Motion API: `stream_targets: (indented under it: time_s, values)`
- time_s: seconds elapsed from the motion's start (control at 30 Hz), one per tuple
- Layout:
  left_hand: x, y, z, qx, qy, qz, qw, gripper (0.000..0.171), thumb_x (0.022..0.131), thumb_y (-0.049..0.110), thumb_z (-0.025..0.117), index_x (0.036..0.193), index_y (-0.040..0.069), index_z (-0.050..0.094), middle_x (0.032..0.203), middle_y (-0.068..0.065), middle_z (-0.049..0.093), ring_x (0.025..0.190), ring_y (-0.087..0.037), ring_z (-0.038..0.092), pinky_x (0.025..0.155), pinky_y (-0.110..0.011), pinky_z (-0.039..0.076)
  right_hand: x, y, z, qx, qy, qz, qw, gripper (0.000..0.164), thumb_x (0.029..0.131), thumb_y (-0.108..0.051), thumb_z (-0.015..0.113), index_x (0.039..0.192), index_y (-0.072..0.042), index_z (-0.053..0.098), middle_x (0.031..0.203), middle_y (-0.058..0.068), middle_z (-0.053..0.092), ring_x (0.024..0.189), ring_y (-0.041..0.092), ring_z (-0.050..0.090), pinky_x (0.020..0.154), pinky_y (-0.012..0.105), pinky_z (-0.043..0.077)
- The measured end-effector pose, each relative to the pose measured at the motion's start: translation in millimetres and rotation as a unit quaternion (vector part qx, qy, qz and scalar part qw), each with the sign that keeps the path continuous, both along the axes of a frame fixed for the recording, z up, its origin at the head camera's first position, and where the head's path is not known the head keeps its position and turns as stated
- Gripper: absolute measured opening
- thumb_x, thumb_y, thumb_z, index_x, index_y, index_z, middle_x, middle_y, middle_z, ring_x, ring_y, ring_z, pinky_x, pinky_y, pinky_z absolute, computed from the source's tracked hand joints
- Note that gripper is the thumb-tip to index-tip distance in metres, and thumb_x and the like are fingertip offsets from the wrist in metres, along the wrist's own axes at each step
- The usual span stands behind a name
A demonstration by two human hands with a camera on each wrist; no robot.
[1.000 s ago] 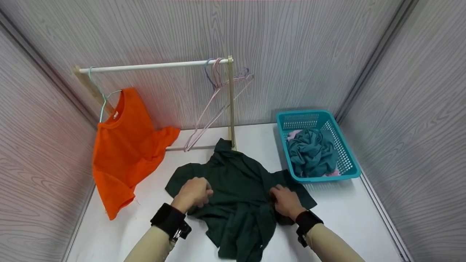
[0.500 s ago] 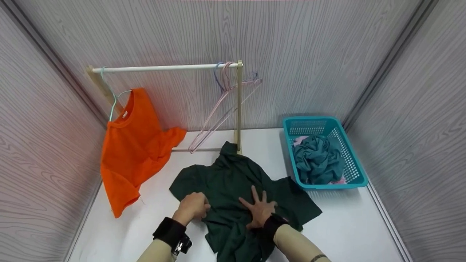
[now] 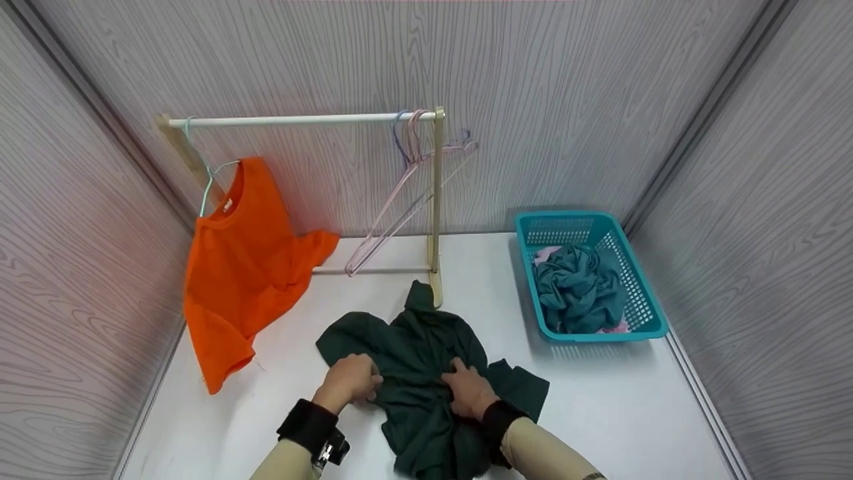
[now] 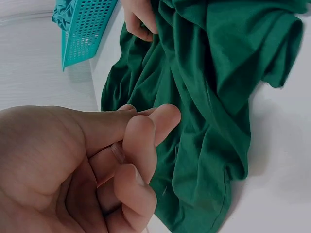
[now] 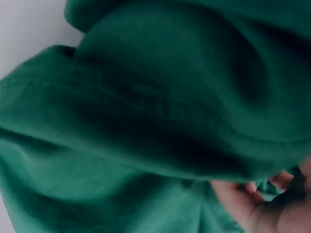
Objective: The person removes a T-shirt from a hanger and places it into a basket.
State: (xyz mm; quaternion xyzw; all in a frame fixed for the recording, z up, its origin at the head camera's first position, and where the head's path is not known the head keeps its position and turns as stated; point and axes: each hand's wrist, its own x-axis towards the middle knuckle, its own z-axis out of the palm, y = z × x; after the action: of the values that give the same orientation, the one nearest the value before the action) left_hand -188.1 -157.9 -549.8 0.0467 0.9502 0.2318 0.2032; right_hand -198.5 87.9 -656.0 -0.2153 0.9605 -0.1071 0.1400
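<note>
A dark green shirt [image 3: 420, 387] lies bunched on the white table, its collar end toward the rack. My right hand [image 3: 468, 390] grips a gathered fold in its middle; in the right wrist view, cloth hides much of that hand's fingers [image 5: 233, 196]. Over the left edge of the shirt is my left hand [image 3: 350, 380]. The left wrist view shows its fingers [image 4: 138, 141] loosely curled, thumb near the index finger, with no cloth visible between them.
An orange shirt [image 3: 246, 267] hangs on a mint hanger at the left of the rack [image 3: 300, 120]. Several pink and blue hangers [image 3: 386, 220] hang at its right end. A teal basket [image 3: 656, 313] with crumpled teal and pink cloth stands at the back right. Wood-grain walls enclose the table.
My right hand first left the shirt's right side and spread over its middle, then closed on the cloth. The shirt has bunched inward and toward me. My left hand has barely moved.
</note>
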Motion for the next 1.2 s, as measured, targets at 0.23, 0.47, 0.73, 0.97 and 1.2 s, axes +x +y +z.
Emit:
stream_targets:
  time_s: [0.23,0.47,0.73,0.97,1.2]
  values:
    - [2.4,-1.9,0.1,0.011,-0.018,-0.002,0.9998,0.02,0.093,0.014,0.062,0.08,0.004,0.074,0.062,-0.002,0.067,0.051,-0.014,0.059,0.049,-0.026,0.045,-0.3,5.5,0.9,-0.029,0.004,-0.033,0.999,0.05,0.08,0.002,0.07,0.126,-0.014,0.057,0.115,0.016,0.06,0.092,0.032,0.065,0.079,0.043,0.054]
    - [5.6,-8.2,2.0,0.035,-0.035,-0.003,0.9988,0.017,0.093,0.014,0.061,0.086,0.004,0.074,0.069,-0.004,0.071,0.053,-0.014,0.064,0.051,-0.028,0.048,-16.0,19.5,25.4,-0.084,-0.006,-0.079,0.993,0.052,0.086,0.007,0.059,0.131,-0.019,0.06,0.127,0.022,0.057,0.092,0.037,0.065,0.079,0.048,0.054]
    - [6.7,-13.8,7.1,0.044,-0.039,0.018,0.9981,0.018,0.093,0.016,0.061,0.092,0.003,0.073,0.071,-0.003,0.071,0.055,-0.014,0.064,0.053,-0.029,0.049,-41.7,47.8,83.6,-0.136,0.069,-0.1,0.983,0.034,0.08,0.006,0.059,0.1,-0.015,0.076,0.102,0.005,0.074,0.098,0.029,0.068,0.087,0.045,0.054]
    - [2.8,-15.1,9.8,0.042,-0.028,0.03,0.9983,0.015,0.092,0.015,0.062,0.091,0.005,0.073,0.068,-0.002,0.07,0.052,-0.013,0.063,0.05,-0.027,0.047,-68.9,68.1,144.7,-0.155,0.119,-0.114,0.974,0.036,0.079,0.007,0.056,0.1,-0.015,0.076,0.103,0.006,0.074,0.098,0.027,0.068,0.084,0.046,0.054]
    - [-3.2,-15.9,12.6,0.051,-0.024,0.034,0.9978,0.016,0.093,0.016,0.06,0.093,0.005,0.072,0.069,-0.003,0.07,0.053,-0.013,0.063,0.048,-0.025,0.045,-98.1,85.3,206.4,-0.135,0.126,-0.124,0.975,0.04,0.082,0.006,0.053,0.108,-0.015,0.075,0.114,0.007,0.072,0.105,0.029,0.066,0.088,0.048,0.053]
